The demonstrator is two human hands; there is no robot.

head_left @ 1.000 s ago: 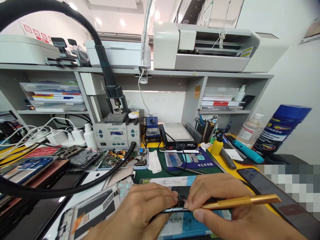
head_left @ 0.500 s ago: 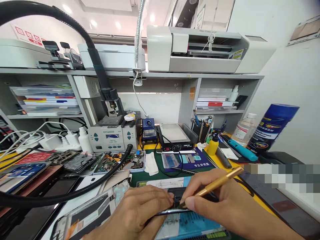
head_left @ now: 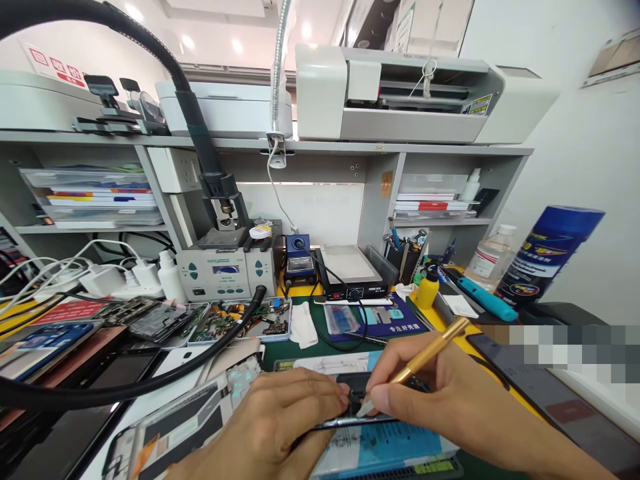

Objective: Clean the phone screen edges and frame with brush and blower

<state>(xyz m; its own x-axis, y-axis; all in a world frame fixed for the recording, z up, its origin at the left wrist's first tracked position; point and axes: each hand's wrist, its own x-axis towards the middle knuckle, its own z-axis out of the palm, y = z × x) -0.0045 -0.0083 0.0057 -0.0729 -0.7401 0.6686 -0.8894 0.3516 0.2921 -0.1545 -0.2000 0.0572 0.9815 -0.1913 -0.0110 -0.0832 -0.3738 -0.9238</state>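
Currently, a gold-handled craft knife (head_left: 430,347) is pinched between the thumb and fingers of the right hand (head_left: 425,393), its tip held at the near edge of a dark phone part (head_left: 367,381). That part is set above a blue-and-white pad (head_left: 383,447), its left end covered by the left hand's (head_left: 280,413) close-set fingers; whether it is gripped underneath cannot be told.

1 L hand (head_left: 277,417) + 1 R hand (head_left: 425,393), so 2 total; 1 gold-handled tool (head_left: 431,351), 1 blk flat device (head_left: 359,381), 1 parts tray (head_left: 270,338), 1 blue spray can (head_left: 553,253), 1 clear btl (head_left: 491,257), 1 yellow btl (head_left: 427,293), 2 wht btls (head_left: 171,280).
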